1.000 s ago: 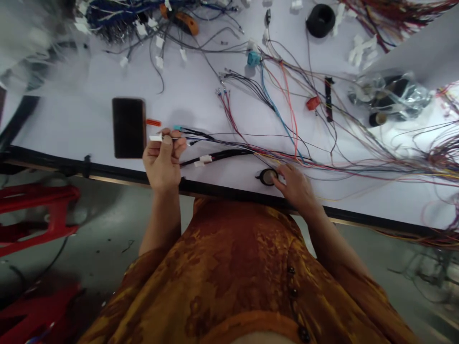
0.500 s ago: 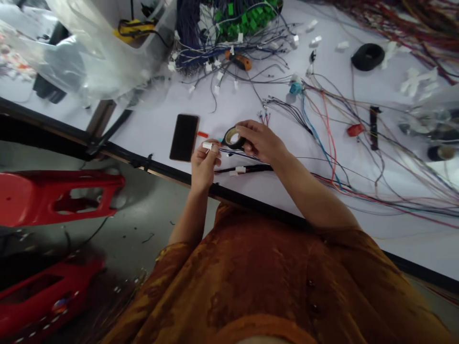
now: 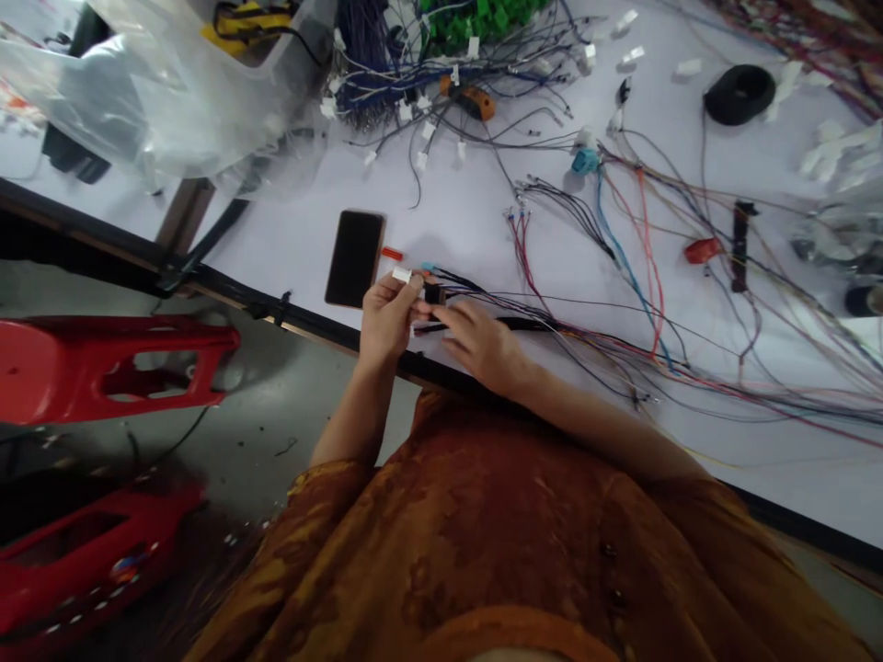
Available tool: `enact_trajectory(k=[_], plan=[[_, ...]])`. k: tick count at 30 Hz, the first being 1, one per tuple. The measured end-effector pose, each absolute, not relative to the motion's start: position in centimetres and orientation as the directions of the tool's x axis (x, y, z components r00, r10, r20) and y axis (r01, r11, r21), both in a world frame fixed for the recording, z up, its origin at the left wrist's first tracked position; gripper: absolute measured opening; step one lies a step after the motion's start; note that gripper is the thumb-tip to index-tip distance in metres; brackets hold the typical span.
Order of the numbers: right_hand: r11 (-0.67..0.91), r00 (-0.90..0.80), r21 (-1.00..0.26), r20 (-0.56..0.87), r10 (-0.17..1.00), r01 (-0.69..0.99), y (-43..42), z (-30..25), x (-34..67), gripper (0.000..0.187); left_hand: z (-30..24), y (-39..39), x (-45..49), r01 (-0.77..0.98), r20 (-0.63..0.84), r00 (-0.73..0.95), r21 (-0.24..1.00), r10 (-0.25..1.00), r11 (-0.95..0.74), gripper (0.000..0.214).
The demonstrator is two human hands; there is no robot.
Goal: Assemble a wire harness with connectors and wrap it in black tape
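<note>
"What did the hands have?"

"The left hand (image 3: 387,317) was closed in a pinch, its thumb and fingers shut on a white plastic connector (image 3: 401,275), with thin wires running off to the right. The right hand (image 3: 479,345) lay just beside it, fingers loosely curved over a black-sleeved wire bundle (image 3: 514,323) (whether it really gripped anything, I couldn't tell)."

"Anything between them?"

"A small black lump (image 3: 433,294) sat on the wires, too small to make out. A teal connector tip (image 3: 428,266) showed just above it."

"And around the hands?"

"They were over the edge of a pale worktop (image 3: 475,234). A dark-screened phone (image 3: 355,257) lay just to the left, with a small orange-red piece (image 3: 392,254) between it and the white connector. Loose red, blue and multicoloured wires (image 3: 641,359) spread off to the right, past a teal connector block (image 3: 585,162), a red plastic piece (image 3: 702,250) and a black coil (image 3: 739,95)."

"Further out?"

"A tangle of blue wires with green connectors (image 3: 475,14) lay at the far edge, near a clear plastic bag (image 3: 158,92). Below the worktop, a red plastic stand (image 3: 117,368) stood on the grey floor (image 3: 276,414) (scraps of wire lay on it), and the person's orange patterned shirt (image 3: 483,552) filled the bottom of the view."
</note>
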State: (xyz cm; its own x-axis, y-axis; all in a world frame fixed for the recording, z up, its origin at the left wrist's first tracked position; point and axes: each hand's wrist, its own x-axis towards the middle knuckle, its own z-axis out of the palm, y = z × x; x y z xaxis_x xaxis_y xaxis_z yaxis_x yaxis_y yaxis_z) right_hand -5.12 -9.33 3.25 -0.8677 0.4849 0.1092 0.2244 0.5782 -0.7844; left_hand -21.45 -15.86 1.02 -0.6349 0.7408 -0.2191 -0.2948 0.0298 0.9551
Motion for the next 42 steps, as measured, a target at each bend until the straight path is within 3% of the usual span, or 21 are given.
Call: enact_trajectory(k=[2, 4, 7, 9, 10, 12, 14, 16, 18, 20, 22, 24, 26, 28, 31, 33, 35, 37, 39, 40, 42], plan=[[0.423, -0.769, -0.871, 0.088, 0.633, 0.249, -8.1, 3.9, -6.0, 0.018, 1.4, -16.3, -20.9, -0.197, -0.12, -0.658, 0.98, 0.743, -0.016, 0.023], [0.135, -0.688, -0.953, -0.092, 0.72, 0.27, -5.9, 4.4, -7.6, 0.019, 1.9, -16.8, -20.3, 0.01, 0.054, -0.646, 0.998, 0.762, -0.063, 0.018], [-0.352, -0.721, -0.897, -0.43, 0.543, 0.269, -2.9, 4.4, -10.2, 0.014, 2.4, -17.3, -19.7, 0.254, 0.217, -0.571, 0.964, 0.792, -0.082, 0.013], [-0.538, -0.723, -0.811, -0.511, 0.465, 0.227, -2.1, 4.1, -10.7, 0.004, 2.4, -17.3, -19.8, 0.229, 0.211, -0.588, 0.969, 0.781, -0.09, 0.017], [-0.575, -0.704, -0.797, -0.515, 0.489, 0.184, -2.3, 3.9, -10.3, 0.001, 2.2, -17.2, -19.9, 0.181, 0.195, -0.618, 0.978, 0.762, -0.104, 0.02], [-0.488, -0.658, -0.865, -0.436, 0.614, 0.118, -3.8, 3.6, -8.6, 0.013, 1.8, -16.8, -20.2, 0.087, 0.147, -0.667, 0.989, 0.73, -0.12, 0.027], [-0.175, -0.668, -0.977, -0.212, 0.714, 0.123, -6.2, 3.3, -6.1, 0.025, 1.4, -16.4, -20.4, 0.024, 0.081, -0.696, 0.996, 0.714, -0.09, 0.033], [0.24, -0.783, -0.96, 0.04, 0.62, 0.141, -8.5, 3.2, -3.9, 0.025, 1.3, -16.2, -20.4, -0.036, -0.004, -0.7, 0.999, 0.714, -0.03, 0.035], [0.426, -0.811, -0.896, 0.155, 0.564, 0.125, -9.6, 3.3, -3.1, 0.02, 1.5, -16.2, -20.2, -0.074, -0.041, -0.697, 0.997, 0.716, -0.015, 0.036], [0.302, -0.711, -0.941, 0.106, 0.695, 0.155, -9.0, 3.5, -3.9, 0.023, 2.2, -16.4, -19.8, -0.044, 0.001, -0.681, 0.998, 0.733, -0.042, 0.035], [-0.022, -0.594, -0.984, -0.126, 0.795, 0.178, -7.2, 3.6, -5.7, 0.032, 2.8, -16.6, -19.2, 0.042, 0.072, -0.656, 0.997, 0.751, -0.059, 0.033], [-0.339, -0.6, -0.921, -0.384, 0.702, 0.193, -5.0, 3.4, -7.3, 0.029, 3.1, -16.8, -18.7, 0.117, 0.113, -0.632, 0.992, 0.767, -0.05, 0.031], [-0.525, -0.631, -0.834, -0.501, 0.592, 0.17, -3.6, 3.0, -7.8, 0.017, 2.8, -16.7, -18.6, 0.114, 0.11, -0.656, 0.992, 0.747, -0.047, 0.032], [-0.519, -0.614, -0.849, -0.464, 0.639, 0.101, -3.7, 2.6, -6.8, 0.017, 2.0, -16.4, -18.8, 0.045, 0.062, -0.71, 0.998, 0.702, -0.042, 0.036], [-0.072, -0.646, -0.991, -0.126, 0.753, 0.11, -6.3, 2.3, -3.7, 0.029, 0.9, -15.8, -19.5, -0.06, -0.035, -0.741, 0.998, 0.671, -0.013, 0.041], [0.287, -0.77, -0.948, 0.082, 0.633, 0.135, -8.2, 2.5, -2.0, 0.028, 0.7, -15.5, -19.9, -0.105, -0.073, -0.719, 0.994, 0.691, -0.004, 0.042], [0.437, -0.813, -0.89, 0.16, 0.56, 0.126, -9.2, 2.8, -1.3, 0.021, 1.1, -15.5, -19.9, -0.137, -0.09, -0.693, 0.991, 0.715, -0.009, 0.043], [0.348, -0.713, -0.926, 0.144, 0.686, 0.148, -8.9, 3.2, -1.8, 0.017, 2.0, -15.6, -19.6, -0.139, -0.08, -0.68, 0.99, 0.729, -0.021, 0.044], [0.111, -0.572, -0.982, 0.006, 0.82, 0.15, -7.7, 3.5, -3.0, 0.022, 2.9, -16.0, -18.9, -0.113, -0.05, -0.668, 0.993, 0.743, -0.034, 0.046], [-0.033, -0.541, -0.989, -0.107, 0.834, 0.145, -6.9, 3.6, -3.7, 0.027, 3.3, -16.2, -18.5, -0.099, -0.035, -0.657, 0.994, 0.753, -0.04, 0.047], [-0.323, -0.573, -0.935, -0.347, 0.743, 0.147, -5.3, 3.5, -4.9, 0.029, 3.6, -16.6, -17.9, -0.083, -0.02, -0.629, 0.996, 0.777, -0.042, 0.048]])
